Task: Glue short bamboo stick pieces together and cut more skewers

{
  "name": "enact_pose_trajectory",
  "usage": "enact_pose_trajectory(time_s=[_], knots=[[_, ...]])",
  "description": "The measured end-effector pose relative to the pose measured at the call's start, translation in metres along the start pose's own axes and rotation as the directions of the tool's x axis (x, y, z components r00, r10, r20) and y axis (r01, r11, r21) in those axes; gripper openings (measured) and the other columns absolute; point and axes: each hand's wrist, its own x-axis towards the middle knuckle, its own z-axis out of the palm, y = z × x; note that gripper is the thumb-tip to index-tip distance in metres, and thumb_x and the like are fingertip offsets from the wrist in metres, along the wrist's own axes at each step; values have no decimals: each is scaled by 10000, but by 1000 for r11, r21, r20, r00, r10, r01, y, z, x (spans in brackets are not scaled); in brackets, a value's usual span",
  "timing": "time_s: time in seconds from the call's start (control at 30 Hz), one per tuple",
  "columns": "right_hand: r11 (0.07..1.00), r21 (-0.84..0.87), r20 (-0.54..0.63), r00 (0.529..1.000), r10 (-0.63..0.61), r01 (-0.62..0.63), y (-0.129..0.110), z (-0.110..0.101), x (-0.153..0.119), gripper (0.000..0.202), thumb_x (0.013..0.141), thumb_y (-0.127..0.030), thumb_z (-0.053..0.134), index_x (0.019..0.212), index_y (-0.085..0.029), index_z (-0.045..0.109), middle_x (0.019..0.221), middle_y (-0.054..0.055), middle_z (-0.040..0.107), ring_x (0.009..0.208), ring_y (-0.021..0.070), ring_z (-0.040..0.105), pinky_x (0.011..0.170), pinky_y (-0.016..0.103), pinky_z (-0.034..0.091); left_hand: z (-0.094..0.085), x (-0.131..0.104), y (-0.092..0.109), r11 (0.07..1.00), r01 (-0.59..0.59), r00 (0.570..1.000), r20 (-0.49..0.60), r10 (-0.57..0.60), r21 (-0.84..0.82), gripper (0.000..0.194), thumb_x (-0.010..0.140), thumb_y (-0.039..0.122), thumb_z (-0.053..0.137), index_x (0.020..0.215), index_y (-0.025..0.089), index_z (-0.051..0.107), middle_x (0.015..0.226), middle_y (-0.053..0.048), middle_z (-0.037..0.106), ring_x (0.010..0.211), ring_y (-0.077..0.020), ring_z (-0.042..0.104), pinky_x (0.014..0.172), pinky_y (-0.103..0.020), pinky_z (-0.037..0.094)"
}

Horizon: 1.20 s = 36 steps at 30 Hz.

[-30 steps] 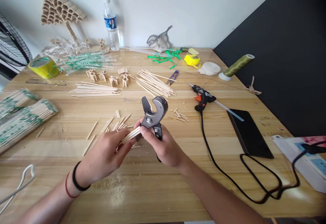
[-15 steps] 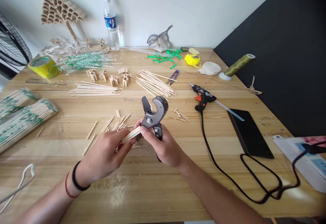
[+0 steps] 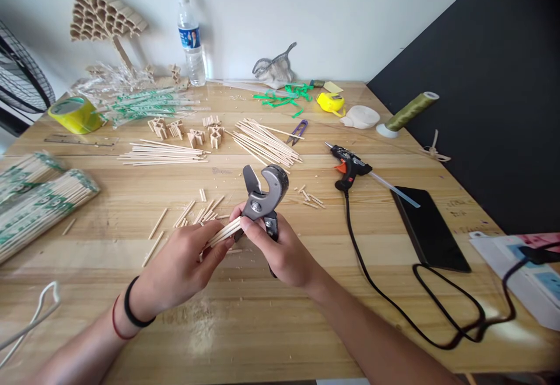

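Observation:
Closed around several thin wooden sticks is my left hand, which wears a black band and a red string at the wrist. My right hand grips a pipe cutter with a grey hooked jaw and a blade that stands apart from it. The stick ends reach my right thumb, beside the cutter's body; part of the cutter's handles is hidden by my fingers. Short cut stick pieces lie just beyond my left hand, and a few more pieces lie right of the cutter.
Long stick piles, small glued stick blocks and purple snips lie farther back. A glue gun with a black cord and a black phone-like slab are at right. Bagged sticks lie left; a water bottle stands behind.

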Motion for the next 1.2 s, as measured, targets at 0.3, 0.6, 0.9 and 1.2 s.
enact_pose_trajectory(time_s=[0.3, 0.6, 0.9, 1.2], knots=[[1000, 14, 8, 1000, 1, -1, -2, 0, 1, 194, 1056, -353, 523, 987, -198, 617, 904, 24, 617, 866, 185, 586, 843, 311, 472, 0, 0, -1, 1000, -3, 1000, -9, 3, 10, 262, 1065, 239, 517, 807, 219, 479, 630, 81, 423, 541, -103, 388, 552, -248, 298], [1000, 6, 4, 1000, 9, -9, -1, 0, 1, 196, 1057, -359, 521, 986, -203, 616, 904, 24, 614, 864, 185, 581, 844, 311, 469, 0, 1, 0, 1000, 13, 1000, 4, -13, 11, 278, 1074, 266, 504, 802, 219, 473, 624, 78, 429, 540, -107, 390, 558, -256, 297], [1000, -14, -3, 1000, 5, -6, -1, 0, 0, 206, 1060, -370, 517, 980, -207, 615, 903, 28, 619, 865, 191, 587, 843, 313, 480, -1, 0, 1, 1000, 31, 999, 10, -31, 1, 281, 1071, 278, 493, 797, 217, 483, 629, 68, 467, 546, -112, 404, 562, -258, 304], [1000, -22, -2, 1000, 7, -7, -2, 0, 0, 215, 1058, -375, 517, 972, -207, 618, 894, 33, 622, 857, 197, 591, 837, 319, 486, -1, 1, 1, 1000, 27, 1000, 13, -27, 4, 281, 1073, 264, 496, 797, 221, 462, 628, 74, 438, 546, -111, 394, 563, -259, 298]])
